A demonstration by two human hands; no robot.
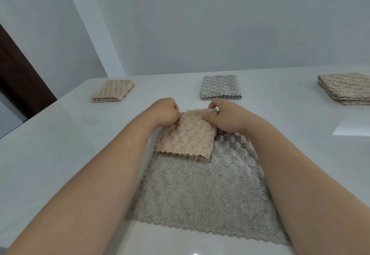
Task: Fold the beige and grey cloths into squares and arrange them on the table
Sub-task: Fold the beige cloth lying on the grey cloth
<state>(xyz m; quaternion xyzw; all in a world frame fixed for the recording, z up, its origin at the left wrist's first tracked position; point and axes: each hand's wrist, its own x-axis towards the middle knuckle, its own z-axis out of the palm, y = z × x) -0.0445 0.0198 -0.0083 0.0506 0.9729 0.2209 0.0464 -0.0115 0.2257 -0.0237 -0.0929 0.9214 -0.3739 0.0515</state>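
Observation:
A folded beige cloth (187, 136) lies on the far part of a large grey cloth (196, 192) that is spread flat on the white table (60, 154). My left hand (164, 112) pinches the beige cloth's far left corner. My right hand (226, 117) pinches its far right corner, thumb on top. Three folded cloths sit along the far side: a beige square (112, 91) at the left, a grey square (220, 87) in the middle, and a beige one (347, 88) at the right, partly cut off by the frame edge.
The table's left edge runs diagonally, with a dark door or panel (18, 74) beyond it. A white wall (220, 24) stands right behind the table's far edge. Bare tabletop lies between the folded cloths and at both sides of the grey cloth.

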